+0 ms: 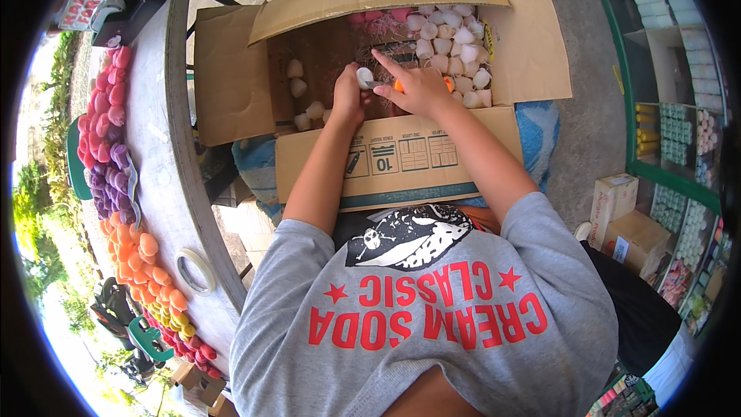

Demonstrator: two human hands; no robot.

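Observation:
My left hand (pixel 349 96) is closed around a small white cup-shaped piece (pixel 365 76) over an open cardboard box (pixel 394 162). My right hand (pixel 421 89) grips an orange-handled knife (pixel 399 86), its index finger stretched forward. The short grey blade meets or nearly meets the rim of the white piece. Inside the box, several similar white pieces (pixel 455 46) are heaped at the right, and a few (pixel 298 88) lie at the left. Thin pale shavings (pixel 380 27) and pink pieces (pixel 373 15) are at the far side of the box. My palms hide part of the handle.
A long grey table (pixel 166 162) on the left bears rows of red, purple, orange and yellow pieces (pixel 139 259) and a tape roll (pixel 194 271). On the right stands a green-framed glass cabinet (pixel 631 93) with stacked goods, cartons (pixel 634 239) beside it. Blue patterned cloth (pixel 540 135) lies under the box.

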